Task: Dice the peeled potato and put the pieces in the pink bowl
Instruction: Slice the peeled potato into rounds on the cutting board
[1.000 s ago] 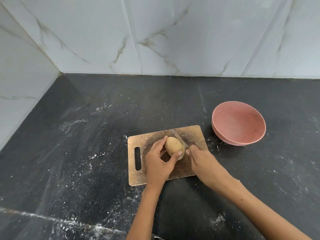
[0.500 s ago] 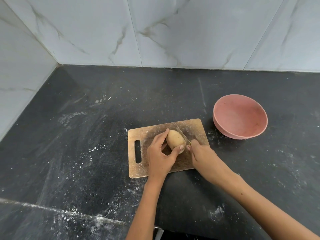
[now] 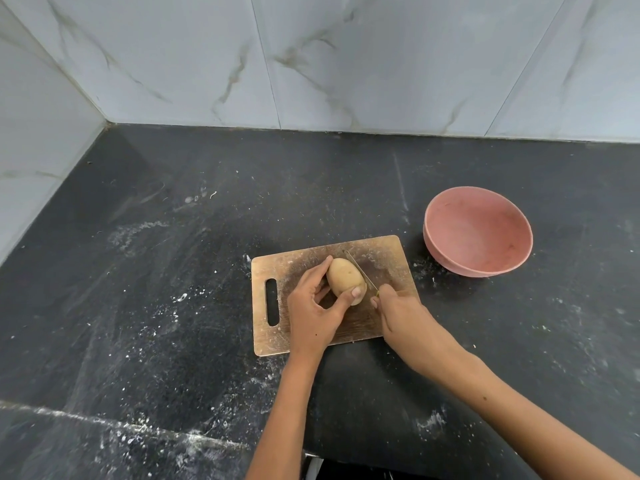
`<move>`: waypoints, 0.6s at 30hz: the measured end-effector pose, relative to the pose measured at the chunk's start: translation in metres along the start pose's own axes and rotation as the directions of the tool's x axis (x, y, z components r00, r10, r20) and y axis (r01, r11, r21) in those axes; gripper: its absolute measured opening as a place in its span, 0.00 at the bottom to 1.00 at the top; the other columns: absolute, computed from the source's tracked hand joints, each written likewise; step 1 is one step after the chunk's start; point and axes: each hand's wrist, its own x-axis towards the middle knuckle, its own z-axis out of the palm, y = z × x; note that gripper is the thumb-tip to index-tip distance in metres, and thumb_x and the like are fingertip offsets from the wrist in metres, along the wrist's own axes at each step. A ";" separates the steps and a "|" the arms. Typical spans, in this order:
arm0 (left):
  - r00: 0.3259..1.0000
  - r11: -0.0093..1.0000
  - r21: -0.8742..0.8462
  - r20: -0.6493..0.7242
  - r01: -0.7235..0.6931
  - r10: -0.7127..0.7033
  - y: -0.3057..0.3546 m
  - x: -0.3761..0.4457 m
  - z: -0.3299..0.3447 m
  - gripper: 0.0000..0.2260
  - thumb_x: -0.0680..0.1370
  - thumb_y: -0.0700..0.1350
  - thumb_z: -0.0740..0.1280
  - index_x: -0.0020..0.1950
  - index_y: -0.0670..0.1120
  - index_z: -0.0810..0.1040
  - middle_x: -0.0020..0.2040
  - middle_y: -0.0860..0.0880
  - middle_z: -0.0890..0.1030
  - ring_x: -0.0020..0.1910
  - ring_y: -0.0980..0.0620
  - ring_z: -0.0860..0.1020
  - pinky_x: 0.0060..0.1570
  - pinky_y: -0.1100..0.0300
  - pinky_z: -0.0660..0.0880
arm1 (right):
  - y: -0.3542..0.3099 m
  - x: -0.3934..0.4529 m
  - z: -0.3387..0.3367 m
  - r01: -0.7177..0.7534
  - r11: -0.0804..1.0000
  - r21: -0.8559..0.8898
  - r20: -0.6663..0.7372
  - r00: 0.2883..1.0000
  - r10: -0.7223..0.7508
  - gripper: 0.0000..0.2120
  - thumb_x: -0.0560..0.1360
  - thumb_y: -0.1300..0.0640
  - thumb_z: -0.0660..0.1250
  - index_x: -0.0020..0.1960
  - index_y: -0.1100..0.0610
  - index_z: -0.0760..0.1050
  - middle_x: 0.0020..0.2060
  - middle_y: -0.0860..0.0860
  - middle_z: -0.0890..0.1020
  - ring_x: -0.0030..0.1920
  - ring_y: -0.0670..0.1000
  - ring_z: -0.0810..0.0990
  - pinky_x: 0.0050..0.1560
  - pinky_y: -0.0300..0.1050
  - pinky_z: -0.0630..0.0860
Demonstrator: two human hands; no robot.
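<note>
A whole peeled potato (image 3: 343, 276) lies on a small wooden cutting board (image 3: 384, 258) on the black counter. My left hand (image 3: 313, 308) grips the potato between thumb and fingers from its left side. My right hand (image 3: 407, 315) holds a knife (image 3: 358, 268) by the handle, which is hidden in the fist. The thin blade runs along the potato's right side, touching it. A pink bowl (image 3: 478, 232) stands to the right of the board with nothing in it.
The black counter (image 3: 173, 271) is dusted with white specks. White marble tile walls (image 3: 311, 64) close it at the back and on the left. The counter's front edge runs near the bottom of the view.
The hands, potato and knife keep the same pose on the board. Only the camera has shifted a little, so the scene sits slightly higher in view.
</note>
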 end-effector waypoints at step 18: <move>0.999 0.999 -0.044 0.043 0.032 -0.030 0.000 -0.001 -0.001 0.29 0.67 0.43 0.78 0.67 0.45 0.74 0.62 0.49 0.77 0.61 0.54 0.77 0.56 0.63 0.76 | -0.001 0.011 -0.005 -0.012 1.000 -0.014 0.090 0.996 0.013 0.09 0.83 0.55 0.51 0.43 0.53 0.58 0.32 0.49 0.70 0.30 0.46 0.68 0.29 0.44 0.62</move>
